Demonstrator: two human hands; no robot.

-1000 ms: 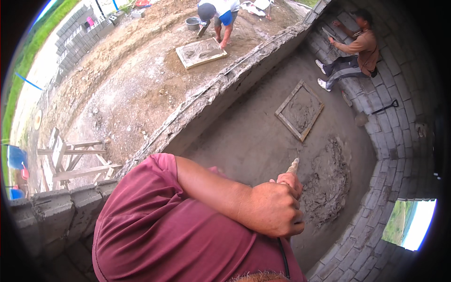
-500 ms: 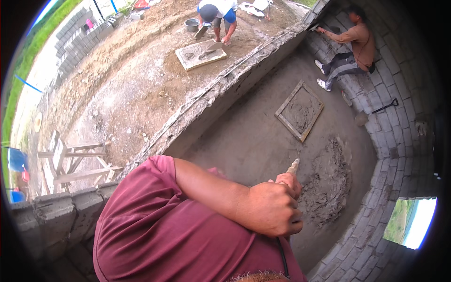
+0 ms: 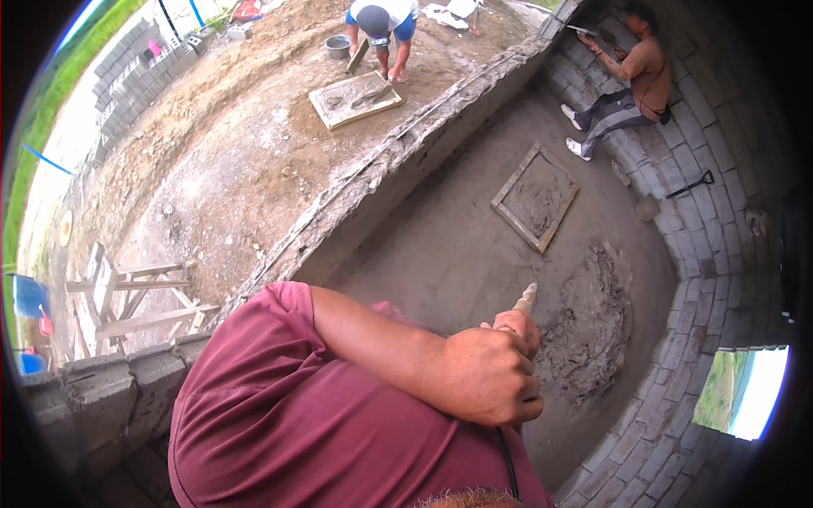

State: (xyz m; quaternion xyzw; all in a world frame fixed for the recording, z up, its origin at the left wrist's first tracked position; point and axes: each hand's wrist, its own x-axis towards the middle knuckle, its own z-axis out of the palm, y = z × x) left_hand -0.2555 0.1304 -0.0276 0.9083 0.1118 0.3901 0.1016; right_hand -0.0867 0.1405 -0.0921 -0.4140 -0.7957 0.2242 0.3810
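Observation:
My left hand (image 3: 495, 372) is closed at the end of my bare forearm, beside my maroon sleeve, its fingers curled under out of sight. Just behind it, my right hand (image 3: 518, 328) grips a pale, mortar-smeared stick-like handle (image 3: 528, 296) pointing up and away; the rest of it is hidden by my hands. Past the handle, a rough heap of wet mortar (image 3: 584, 330) lies on the grey floor (image 3: 389, 254), and a square wooden frame (image 3: 508, 190) holds more mortar. A black cord (image 3: 508, 466) hangs below my left hand.
A person (image 3: 639, 68) sits at the block wall (image 3: 694, 186) with a tool, near a shovel (image 3: 699, 182). Over the low wall (image 3: 339, 212), another person (image 3: 381, 34) bends at a framed mortar tray (image 3: 330, 118) beside a bucket (image 3: 337, 46). Wooden trestles (image 3: 135, 322) stand outside at left.
The seated co-worker has raised both arms and the tool along the wall. The person outside has bent further over the tray, hands shifting. My hands have barely moved; the view has shifted slightly.

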